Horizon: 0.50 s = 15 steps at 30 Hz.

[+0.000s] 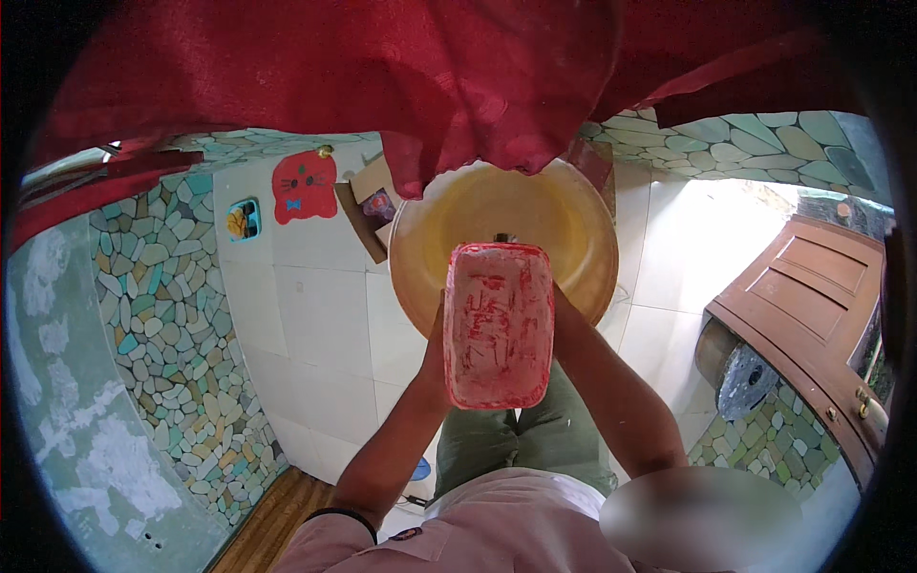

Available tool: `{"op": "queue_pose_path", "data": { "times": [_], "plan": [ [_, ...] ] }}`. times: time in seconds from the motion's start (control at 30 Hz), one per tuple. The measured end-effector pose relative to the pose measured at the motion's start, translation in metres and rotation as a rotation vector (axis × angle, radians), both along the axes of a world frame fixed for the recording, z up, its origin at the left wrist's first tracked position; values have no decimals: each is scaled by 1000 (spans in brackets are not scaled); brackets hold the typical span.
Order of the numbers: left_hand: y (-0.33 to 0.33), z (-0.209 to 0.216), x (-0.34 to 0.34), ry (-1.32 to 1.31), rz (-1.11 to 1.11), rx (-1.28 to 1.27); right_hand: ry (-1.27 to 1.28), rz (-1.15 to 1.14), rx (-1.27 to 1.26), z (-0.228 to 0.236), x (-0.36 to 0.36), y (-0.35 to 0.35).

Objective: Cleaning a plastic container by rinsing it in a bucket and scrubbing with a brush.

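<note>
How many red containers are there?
1: the red container, held between the left hand and right hand, partly hiding the big tub. The red cloth may hide others.

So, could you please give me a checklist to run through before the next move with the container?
1. Left hand on the container: ok, at its left side, fingers hidden.
2. Right hand on the container: ok, at its right side, fingers hidden.
3. Container directly above the tub: cannot tell; it overlaps the near rim in this view.
4. Liquid level in the tub: cannot tell.
5. Far rim in plain sight: not ok, red cloth hides part of it.
</note>
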<state>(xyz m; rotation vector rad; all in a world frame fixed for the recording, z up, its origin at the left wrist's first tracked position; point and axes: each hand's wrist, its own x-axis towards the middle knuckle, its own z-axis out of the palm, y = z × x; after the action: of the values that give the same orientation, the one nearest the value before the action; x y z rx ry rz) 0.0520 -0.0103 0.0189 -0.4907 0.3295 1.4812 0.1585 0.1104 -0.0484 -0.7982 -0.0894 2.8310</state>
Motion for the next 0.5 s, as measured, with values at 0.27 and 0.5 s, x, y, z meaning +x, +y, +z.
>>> {"op": "queue_pose_path", "data": {
  "times": [0.27, 0.5],
  "plan": [
    [0, 7, -15, 193, -26, -118, -441, -282, 677, 39, -4, 34],
    [7, 5, -13, 425, 119, -308, -400, -26, 582, 132, 23, 54]
  ]
}}
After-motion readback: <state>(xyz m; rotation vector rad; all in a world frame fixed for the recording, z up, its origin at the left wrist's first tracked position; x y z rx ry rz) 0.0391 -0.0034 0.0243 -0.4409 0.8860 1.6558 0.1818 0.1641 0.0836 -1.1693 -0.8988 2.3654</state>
